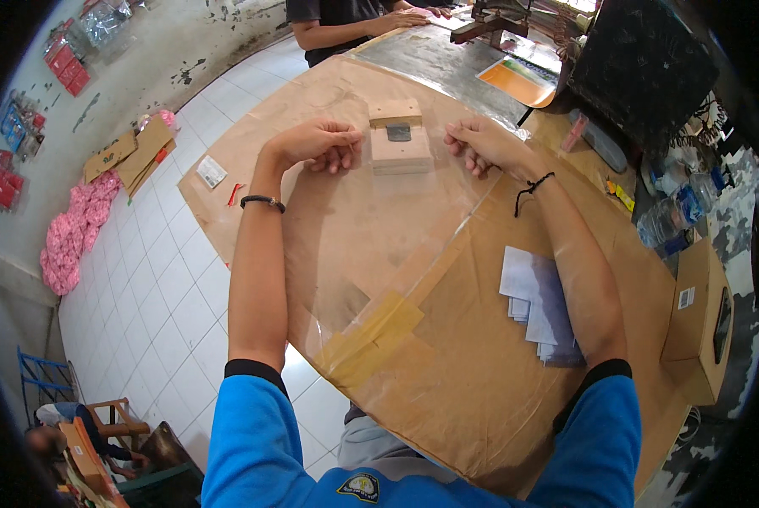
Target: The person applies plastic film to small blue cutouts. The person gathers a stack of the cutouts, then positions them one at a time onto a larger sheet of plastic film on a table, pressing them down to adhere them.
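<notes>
Head view: left hand [318, 142] has its fingers curled in, pinching the far edge of a clear plastic sheet [379, 254]. Right hand [481, 144] is doing the same at the other corner. Both forearms reach straight out over the brown-paper table [498, 381]. The sheet spreads from the fingertips back toward the body, and a small wooden block [401, 140] sits between the hands.

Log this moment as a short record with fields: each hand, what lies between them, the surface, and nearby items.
Left hand: closed on the far edge of a clear plastic sheet
Right hand: closed on the same edge
Between hands: stacked wooden block with a dark piece on top
Surface: table covered in brown paper
Nearby: white paper slips, cardboard box
</notes>
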{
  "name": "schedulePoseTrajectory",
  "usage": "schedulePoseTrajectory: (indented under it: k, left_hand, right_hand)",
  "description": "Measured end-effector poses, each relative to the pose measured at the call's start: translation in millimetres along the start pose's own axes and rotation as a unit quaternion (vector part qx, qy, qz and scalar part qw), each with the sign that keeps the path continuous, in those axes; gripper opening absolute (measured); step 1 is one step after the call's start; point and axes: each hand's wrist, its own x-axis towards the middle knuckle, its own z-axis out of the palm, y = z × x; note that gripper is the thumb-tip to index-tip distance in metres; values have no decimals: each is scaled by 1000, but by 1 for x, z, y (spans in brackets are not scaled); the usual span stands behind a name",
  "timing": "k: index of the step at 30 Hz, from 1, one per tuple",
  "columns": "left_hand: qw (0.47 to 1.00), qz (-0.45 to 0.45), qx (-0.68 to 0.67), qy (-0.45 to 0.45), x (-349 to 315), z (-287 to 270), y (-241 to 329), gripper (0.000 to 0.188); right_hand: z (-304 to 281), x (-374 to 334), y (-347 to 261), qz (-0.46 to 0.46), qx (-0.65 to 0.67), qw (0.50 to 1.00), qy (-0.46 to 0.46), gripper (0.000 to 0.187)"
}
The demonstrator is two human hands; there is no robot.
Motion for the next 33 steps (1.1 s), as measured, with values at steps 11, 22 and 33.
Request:
schedulePoseTrajectory:
  k: [11, 22, 33]
  left_hand:
    - [1000, -7, -11, 14, 5, -4, -12, 37]
    - [981, -9, 5, 192, 14, -16, -20, 45]
    - [841, 173, 90, 505, 9, 15, 25, 28]
  right_hand:
    - [0, 2, 1, -5, 7, 1000, 7, 42]
    - [-44, -23, -33, -192, -83, 939, 273, 40]
    - [2, -236, -94, -305, -271, 871, 273, 25]
